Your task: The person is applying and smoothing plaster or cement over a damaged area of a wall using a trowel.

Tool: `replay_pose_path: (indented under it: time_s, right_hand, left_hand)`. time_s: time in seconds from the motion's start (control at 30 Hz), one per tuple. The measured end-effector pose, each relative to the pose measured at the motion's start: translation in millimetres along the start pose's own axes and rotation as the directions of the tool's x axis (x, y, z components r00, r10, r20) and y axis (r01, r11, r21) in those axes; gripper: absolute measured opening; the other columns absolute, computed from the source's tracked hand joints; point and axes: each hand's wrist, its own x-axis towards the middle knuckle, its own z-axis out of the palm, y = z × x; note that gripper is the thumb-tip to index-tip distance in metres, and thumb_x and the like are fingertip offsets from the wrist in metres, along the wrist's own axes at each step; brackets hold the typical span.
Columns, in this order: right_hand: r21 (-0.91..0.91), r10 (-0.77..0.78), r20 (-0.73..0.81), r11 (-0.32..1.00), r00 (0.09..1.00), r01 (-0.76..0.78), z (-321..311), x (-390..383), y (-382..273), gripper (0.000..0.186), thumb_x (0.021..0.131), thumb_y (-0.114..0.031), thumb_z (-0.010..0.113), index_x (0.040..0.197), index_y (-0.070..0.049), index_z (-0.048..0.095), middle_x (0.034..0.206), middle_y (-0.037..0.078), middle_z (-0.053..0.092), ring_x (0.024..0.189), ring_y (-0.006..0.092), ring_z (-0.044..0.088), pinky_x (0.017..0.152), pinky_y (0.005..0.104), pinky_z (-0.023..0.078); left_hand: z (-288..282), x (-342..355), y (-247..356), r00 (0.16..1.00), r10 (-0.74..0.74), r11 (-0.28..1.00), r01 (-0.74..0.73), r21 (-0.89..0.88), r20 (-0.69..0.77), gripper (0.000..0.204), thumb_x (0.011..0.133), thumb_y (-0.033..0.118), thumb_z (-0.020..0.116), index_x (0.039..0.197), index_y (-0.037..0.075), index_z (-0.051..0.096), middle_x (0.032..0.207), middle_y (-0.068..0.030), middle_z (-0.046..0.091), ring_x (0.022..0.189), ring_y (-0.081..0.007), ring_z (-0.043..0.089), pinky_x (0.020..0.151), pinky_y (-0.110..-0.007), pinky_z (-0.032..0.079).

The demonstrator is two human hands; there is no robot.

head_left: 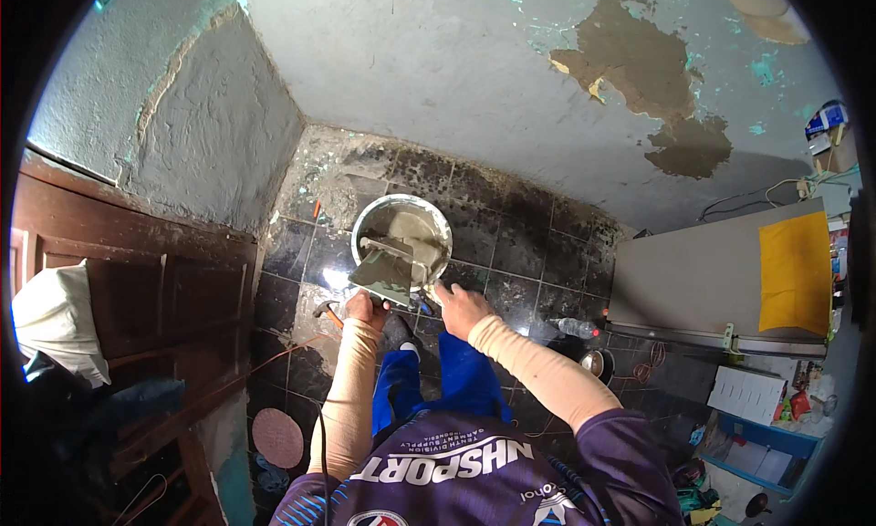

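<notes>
— What to note nearest the body?

— Blue trousers, above a floor of dark tiles. Toward the left edge of that floor, a round pinkish disc.

— And a little further out?

— Toward the right edge, a clear bottle with a red cap, lying on its side near a grey cabinet with yellow cloth over one end. Toward the left edge, a hammer with an orange handle.

— Now, the hands?

— Clamped firmly on the near side of a flat, dark board with the fingers of the left hand. Wrapped around the handle of a pale-edged trowel with the fingers of the right hand.

— Touching, trowel and board?

— Cannot tell from above; close together, at least, both overlapping the bucket in this view.

— Where to look for the bucket?

— Just beyond both hands, standing on the floor toward the far-left corner, with wet grey mix inside.

— And furthest away?

— Along the far edge of the floor, a grey wall with a rough brown patch high on the right; by the left edge, a brown door.
</notes>
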Motion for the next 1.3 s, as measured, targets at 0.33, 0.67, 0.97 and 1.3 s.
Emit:
replay_pose_path:
  time_s: [0.33, 0.67, 0.97, 1.3]
  right_hand:
    - [0.200, 0.232, 0.047, 0.951, 0.972, -0.237, 42, 72, 22, 0.026, 0.072, -0.010, 0.054, 0.097, -0.006, 0.059, 0.087, 0.024, 0.062, 0.086, 0.0394, 0.061, 0.075, 0.0457, 0.050]
    - [-0.014, 0.278, 0.250, 0.959, 0.928, -0.283, 45, 162, 38, 0.030, 0.073, -0.015, 0.062, 0.101, -0.004, 0.064, 0.098, 0.019, 0.064, 0.095, 0.0327, 0.062, 0.082, 0.0398, 0.051]
    - [-0.044, 0.011, 0.343, 0.999, 0.939, 0.004, 59, 143, 14, 0.025, 0.073, -0.016, 0.064, 0.096, -0.006, 0.067, 0.096, 0.019, 0.064, 0.094, 0.0327, 0.062, 0.080, 0.0393, 0.051]
    - [-0.211, 0.165, 0.432, 0.974, 0.887, -0.078, 66, 152, 16, 0.025, 0.073, -0.019, 0.062, 0.092, -0.003, 0.068, 0.097, 0.019, 0.064, 0.095, 0.0340, 0.061, 0.082, 0.0417, 0.050]
  left_hand:
    - [-45, -20, 22, 0.992, 0.102, 0.995, -0.102, 0.000, 0.078, 0.019, 0.090, 0.021, 0.045, 0.097, 0.006, 0.056, 0.081, -0.0055, 0.062, 0.065, -0.0184, 0.058, 0.047, -0.029, 0.041]
    - [-68, -68, 53, 0.970, 0.157, 0.977, -0.180, 0.114, 0.188, 0.035, 0.088, 0.022, 0.053, 0.117, 0.001, 0.053, 0.113, -0.0086, 0.059, 0.100, -0.0227, 0.058, 0.086, -0.036, 0.046]
    - [-93, -96, 71, 0.955, 0.217, 0.975, -0.221, -0.003, 0.200, 0.039, 0.088, 0.023, 0.052, 0.120, 0.001, 0.051, 0.115, -0.0138, 0.058, 0.100, -0.0277, 0.058, 0.086, -0.041, 0.048]
    - [-110, -113, 74, 0.946, 0.286, 0.958, -0.282, -0.045, 0.151, 0.040, 0.087, 0.021, 0.054, 0.120, -0.001, 0.051, 0.116, -0.0144, 0.058, 0.102, -0.0281, 0.058, 0.088, -0.041, 0.047]
